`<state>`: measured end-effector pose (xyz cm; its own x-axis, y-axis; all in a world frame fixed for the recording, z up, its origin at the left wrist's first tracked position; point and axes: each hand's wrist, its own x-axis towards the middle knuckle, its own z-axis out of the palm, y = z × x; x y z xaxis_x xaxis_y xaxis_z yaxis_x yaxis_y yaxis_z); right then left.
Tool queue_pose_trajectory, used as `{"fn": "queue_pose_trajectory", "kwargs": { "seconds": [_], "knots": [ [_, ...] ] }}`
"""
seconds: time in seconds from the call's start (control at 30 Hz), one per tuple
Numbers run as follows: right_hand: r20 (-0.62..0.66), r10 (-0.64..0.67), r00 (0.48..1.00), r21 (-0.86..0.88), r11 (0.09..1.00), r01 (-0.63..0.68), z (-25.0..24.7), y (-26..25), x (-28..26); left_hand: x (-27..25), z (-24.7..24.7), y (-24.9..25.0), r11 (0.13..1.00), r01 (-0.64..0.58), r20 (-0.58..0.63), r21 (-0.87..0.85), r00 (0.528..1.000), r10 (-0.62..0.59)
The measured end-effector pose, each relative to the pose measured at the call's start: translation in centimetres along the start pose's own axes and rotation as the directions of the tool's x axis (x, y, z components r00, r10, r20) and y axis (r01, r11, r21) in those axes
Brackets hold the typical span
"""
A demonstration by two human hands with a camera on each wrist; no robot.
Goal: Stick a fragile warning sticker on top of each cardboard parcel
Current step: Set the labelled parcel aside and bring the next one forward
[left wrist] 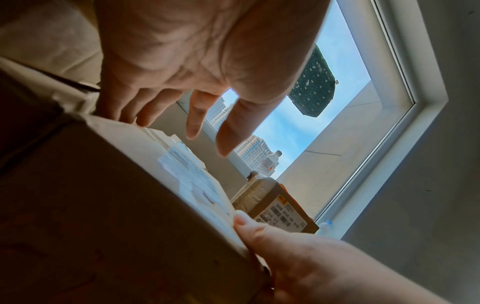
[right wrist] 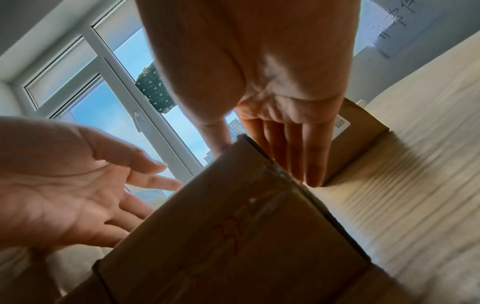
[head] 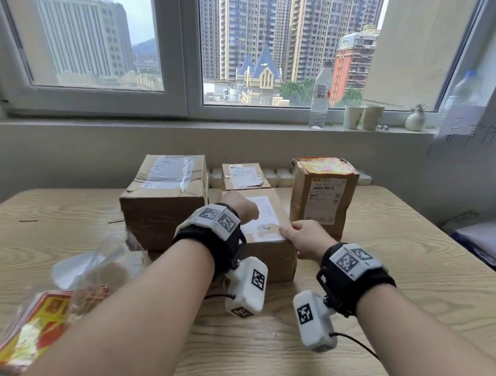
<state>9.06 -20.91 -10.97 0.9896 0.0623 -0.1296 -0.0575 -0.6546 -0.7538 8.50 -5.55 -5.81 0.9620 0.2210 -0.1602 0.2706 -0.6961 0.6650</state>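
Note:
Several cardboard parcels stand on the wooden table (head: 411, 292). Both hands are at the middle parcel (head: 268, 249), which has a white shipping label (head: 260, 216) on top. My left hand (head: 240, 206) hovers over its left top edge with straight fingers (left wrist: 145, 111) touching the cardboard (left wrist: 116, 205). At the right front corner is my right hand (head: 299, 237): thumb on the top edge, straight fingers (right wrist: 296, 156) flat down the side (right wrist: 233, 226). The tall parcel (head: 322, 194) bears a red and yellow sticker (head: 323, 164). A bag of red and yellow stickers (head: 33, 328) lies front left.
A large parcel (head: 162, 198) stands left of the middle one and a small parcel (head: 244, 177) behind it. On the windowsill are a water bottle (head: 321, 95), two cups (head: 353, 116) and a small vase (head: 415, 120). Papers (head: 494, 239) lie at the right.

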Motion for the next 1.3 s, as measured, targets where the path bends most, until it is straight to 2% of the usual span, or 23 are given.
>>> {"fn": "queue_pose_trajectory", "kwargs": {
  "seconds": [0.2, 0.4, 0.57, 0.7, 0.87, 1.13, 1.3],
  "knots": [
    [0.002, -0.045, 0.999, 0.041, 0.998, 0.045, -0.3, 0.7, -1.3, 0.3, 0.3, -0.9, 0.999, 0.038, 0.003, -0.029, 0.999, -0.038],
    [0.008, -0.029, 1.000, 0.254, 0.967, 0.026, -0.8, 2.1, -3.0, 0.3, 1.3, -1.4, 0.997, 0.032, -0.032, -0.076, 0.999, -0.034],
    [0.016, 0.002, 1.000, 0.352, 0.936, -0.008, -1.1, 3.3, -4.1, -0.1, 1.3, -1.8, 0.978, 0.085, 0.002, -0.189, 0.996, -0.087],
    [0.052, 0.025, 0.998, 0.274, 0.961, -0.038, -2.2, 3.5, -5.1, -0.8, 1.0, -1.6, 0.972, 0.059, 0.027, -0.228, 0.998, -0.054],
    [0.105, 0.032, 0.994, 0.129, 0.991, -0.045, -2.9, 2.0, -6.2, -2.8, 0.4, -0.2, 0.981, -0.014, -0.012, -0.195, 1.000, 0.012],
    [-0.049, 0.037, 0.998, 0.279, 0.960, -0.022, -4.8, 0.1, -7.2, -5.6, -1.1, 0.2, 0.967, -0.068, 0.081, -0.244, 0.993, 0.091],
    [-0.121, -0.025, 0.992, 0.269, 0.961, 0.057, -4.3, 0.0, -8.0, -6.4, -1.0, -0.7, 0.960, -0.076, 0.048, -0.268, 0.995, 0.093]
  ]
}}
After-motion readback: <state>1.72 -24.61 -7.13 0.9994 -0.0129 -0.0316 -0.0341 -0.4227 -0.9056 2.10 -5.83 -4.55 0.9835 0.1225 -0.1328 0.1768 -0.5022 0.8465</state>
